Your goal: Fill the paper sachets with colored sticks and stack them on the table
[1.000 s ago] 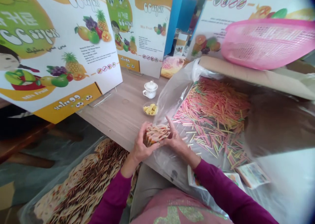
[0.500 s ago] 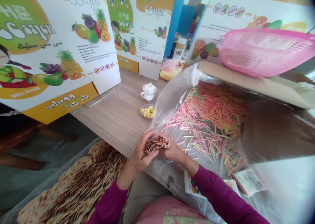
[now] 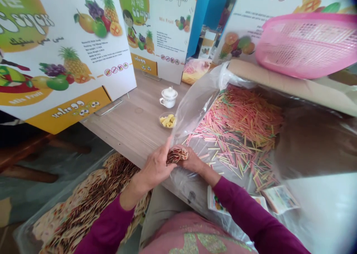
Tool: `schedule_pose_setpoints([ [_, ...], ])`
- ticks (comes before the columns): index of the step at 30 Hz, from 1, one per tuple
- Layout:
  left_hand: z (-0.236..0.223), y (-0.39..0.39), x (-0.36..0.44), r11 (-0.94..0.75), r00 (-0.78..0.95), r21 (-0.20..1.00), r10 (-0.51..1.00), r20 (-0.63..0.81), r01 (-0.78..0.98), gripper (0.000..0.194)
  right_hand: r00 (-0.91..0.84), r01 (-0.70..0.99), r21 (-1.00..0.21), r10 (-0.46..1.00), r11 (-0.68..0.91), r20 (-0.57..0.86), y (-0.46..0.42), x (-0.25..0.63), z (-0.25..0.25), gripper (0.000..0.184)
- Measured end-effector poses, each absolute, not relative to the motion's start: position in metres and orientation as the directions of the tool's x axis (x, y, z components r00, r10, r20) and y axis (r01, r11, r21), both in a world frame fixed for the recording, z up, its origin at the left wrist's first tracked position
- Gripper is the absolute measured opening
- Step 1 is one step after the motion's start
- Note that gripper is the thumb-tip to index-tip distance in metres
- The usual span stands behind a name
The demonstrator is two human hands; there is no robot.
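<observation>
Head view: at left stands a printed carton (image 3: 111,53); at right, plastic sheeting (image 3: 192,103) seems to contain loose coloured sticks (image 3: 248,114). Near centre, the left hand (image 3: 156,164) and right hand (image 3: 193,161) clamp fingers around a bundle of thin pieces (image 3: 177,154), seemingly to keep it together.

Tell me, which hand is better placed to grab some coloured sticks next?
Probably the right hand: the coloured sticks lie on its side, closer to it. The left hand is farther off, on the other side of the wavy bundle.
</observation>
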State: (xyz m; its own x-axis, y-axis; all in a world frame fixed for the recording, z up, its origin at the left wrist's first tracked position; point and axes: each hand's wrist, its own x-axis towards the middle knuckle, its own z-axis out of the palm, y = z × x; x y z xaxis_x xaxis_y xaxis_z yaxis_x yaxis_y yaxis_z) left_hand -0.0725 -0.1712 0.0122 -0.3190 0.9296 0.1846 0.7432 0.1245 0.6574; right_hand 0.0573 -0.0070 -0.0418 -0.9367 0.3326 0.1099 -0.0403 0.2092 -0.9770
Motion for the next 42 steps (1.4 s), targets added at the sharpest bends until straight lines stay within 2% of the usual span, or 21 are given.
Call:
schedule_pose_setpoints([
  [4,0.033,-0.158,-0.063,0.255,-0.324,0.545,0.945,0.033,0.799,0.069,-0.933,-0.072,-0.959,0.322,0.273,0.162,-0.006,0.056,-0.045,0.030],
  [5,0.034,-0.156,-0.061,0.264,-0.319,0.539,0.948,0.010,0.800,0.060,-0.931,-0.068,-0.960,0.328,0.273,0.160,-0.006,0.057,-0.047,0.034],
  [7,0.031,-0.153,-0.057,0.260,-0.307,0.541,0.952,-0.005,0.800,0.042,-0.922,-0.042,-0.965,0.362,0.257,0.136,-0.007,0.061,-0.051,0.053],
  [9,0.025,-0.153,-0.054,0.240,-0.305,0.543,0.952,0.031,0.805,0.035,-0.917,-0.009,-0.975,0.388,0.224,0.098,-0.008,0.065,-0.053,0.083],
  [11,0.020,-0.156,-0.051,0.217,-0.317,0.547,0.944,0.094,0.809,0.032,-0.929,0.010,-0.982,0.364,0.187,0.060,-0.007,0.067,-0.056,0.104],
  [16,0.029,-0.206,-0.048,0.173,-0.455,0.651,0.841,0.292,0.739,0.016,-0.952,0.067,-0.985,0.305,0.158,-0.016,-0.001,0.070,-0.063,0.126],
  [19,0.037,-0.270,-0.074,0.261,-0.646,0.693,0.664,0.377,0.672,0.027,-0.955,0.083,-0.974,0.297,0.210,-0.017,0.005,0.072,-0.068,0.115],
  [22,0.023,-0.329,-0.137,0.642,-0.803,0.485,0.436,0.405,0.593,0.034,-0.961,0.076,-0.967,0.275,0.244,-0.006,0.010,0.074,-0.070,0.094],
  [25,-0.012,-0.355,-0.208,0.889,-0.917,0.260,0.319,0.241,0.378,0.038,-0.960,0.062,-0.962,0.281,0.267,0.016,0.011,0.074,-0.070,0.080],
  [27,-0.040,-0.350,-0.241,0.929,-0.938,0.134,0.339,0.067,0.345,0.041,-0.957,0.059,-0.958,0.289,0.281,0.026,0.010,0.075,-0.070,0.075],
  [28,-0.054,-0.343,-0.250,0.929,-0.935,0.113,0.354,0.016,0.353,0.042,-0.956,0.060,-0.956,0.293,0.288,0.029,0.009,0.075,-0.070,0.072],
  [35,-0.133,-0.287,-0.240,0.884,-0.867,0.181,0.462,-0.189,0.432,0.044,-0.949,0.073,-0.931,0.313,0.358,0.046,0.005,0.075,-0.063,0.060],
  [42,-0.157,-0.293,-0.220,0.859,-0.834,0.249,0.500,-0.231,0.446,0.064,-0.940,0.063,-0.910,0.330,0.411,0.084,0.002,0.074,-0.058,0.053],
])
